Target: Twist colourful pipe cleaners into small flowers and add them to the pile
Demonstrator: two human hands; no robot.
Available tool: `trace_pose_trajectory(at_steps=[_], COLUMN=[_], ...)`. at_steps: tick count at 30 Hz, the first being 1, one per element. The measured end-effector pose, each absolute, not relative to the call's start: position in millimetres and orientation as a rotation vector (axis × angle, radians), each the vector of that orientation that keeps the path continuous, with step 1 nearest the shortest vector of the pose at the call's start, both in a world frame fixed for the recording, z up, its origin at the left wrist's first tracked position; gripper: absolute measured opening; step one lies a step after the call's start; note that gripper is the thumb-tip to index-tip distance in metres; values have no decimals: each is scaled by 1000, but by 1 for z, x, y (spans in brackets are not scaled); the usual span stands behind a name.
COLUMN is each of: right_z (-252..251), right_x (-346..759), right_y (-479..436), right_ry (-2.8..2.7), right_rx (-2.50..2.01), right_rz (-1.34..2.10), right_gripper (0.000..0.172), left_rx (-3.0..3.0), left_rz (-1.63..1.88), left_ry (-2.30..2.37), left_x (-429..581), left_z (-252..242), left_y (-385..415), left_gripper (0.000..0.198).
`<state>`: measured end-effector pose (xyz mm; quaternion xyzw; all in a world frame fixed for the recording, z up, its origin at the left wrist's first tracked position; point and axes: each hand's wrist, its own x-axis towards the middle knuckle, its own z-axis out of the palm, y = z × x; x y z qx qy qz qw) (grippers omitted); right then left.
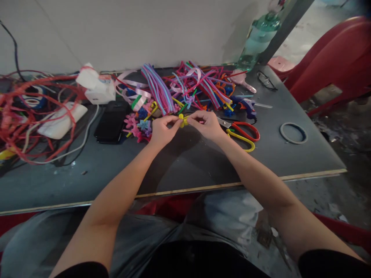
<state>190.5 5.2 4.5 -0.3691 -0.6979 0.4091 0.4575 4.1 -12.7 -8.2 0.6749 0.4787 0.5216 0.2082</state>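
Two forearms [135, 168] angled inward over dark tabletop [188, 166]; left grip [164, 133], right grip [207, 125] both pinching small yellow flower [183, 121].

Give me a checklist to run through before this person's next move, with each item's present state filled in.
1. Left hand grips the yellow flower: ok, pinched between thumb and finger.
2. Right hand grips it too: ok, pinching from the other side.
3. Scissors within easy reach: ok, probably; they lie just beside the right hand.
4. Scissor blades closed: cannot tell, the right hand seems to hide part of them.
5. Phone apart from the hands: ok, it lies left of the left hand.
6. Fuzzy sticks sorted by colour: not ok, several colours lie mixed together.
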Motion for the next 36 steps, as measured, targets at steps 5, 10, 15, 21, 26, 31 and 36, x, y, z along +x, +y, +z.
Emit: trace_pose_trajectory(at_steps=[5,10,15,21,26,31,36], right_z=[-6,-9,-1,1,-2,1,3], right_x=[179,173,183,187,182,185,190], right_y=[2,-4,-3,5,1,4,10], right_ry=[-1380,-1413,-1680,-1919,-2003,-2093,-2067], right_rx=[-951,-990,-1008,-988,-985,-982,-1028], right_rz=[1289,1132,524,342,409,499,802], right_gripper=[56,53,25,14,16,16,22], left_rx=[1658,1564,1725,2056,2168,2312,2330], left_rz=[1508,1476,1486,1428,1421,1360,1350], left_ry=[1261,1238,1299,1428,1532,1514,1471], left_x=[7,9,6,4,2,1,-2], left_z=[-15,-20,-18,-19,-22,-25,-27], left_y=[-10,-7,-10,-15,-16,-16,-13], left_gripper=[48,50,30,16,21,21,20])
